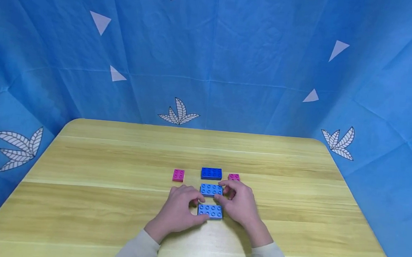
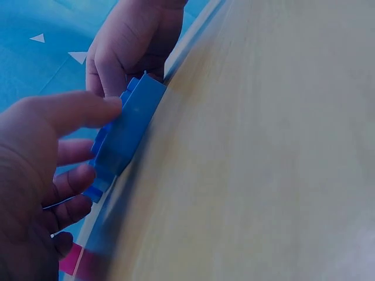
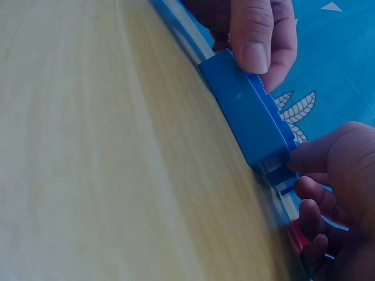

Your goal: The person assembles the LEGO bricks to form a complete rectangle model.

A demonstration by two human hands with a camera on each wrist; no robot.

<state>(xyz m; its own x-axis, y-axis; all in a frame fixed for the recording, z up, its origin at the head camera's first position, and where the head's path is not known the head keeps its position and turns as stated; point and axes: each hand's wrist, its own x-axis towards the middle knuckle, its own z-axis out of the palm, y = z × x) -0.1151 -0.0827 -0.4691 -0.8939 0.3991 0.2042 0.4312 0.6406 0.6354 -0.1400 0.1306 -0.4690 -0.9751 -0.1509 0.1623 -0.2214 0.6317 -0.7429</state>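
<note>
Two light blue eight-stud bricks lie one in front of the other on the table. My left hand is at the left end of the front light blue brick, thumb on its near side and index finger by its far side. At the right end of the middle light blue brick, my right hand pinches with thumb and index finger. The left wrist view shows the front brick's plain side beside the left thumb. From the right wrist, the right thumb covers part of the brick behind.
Behind the light blue bricks lies a dark blue brick. A pink four-stud brick is to the left; another pink brick is partly hidden behind the right hand. The wooden table ends at a blue patterned curtain.
</note>
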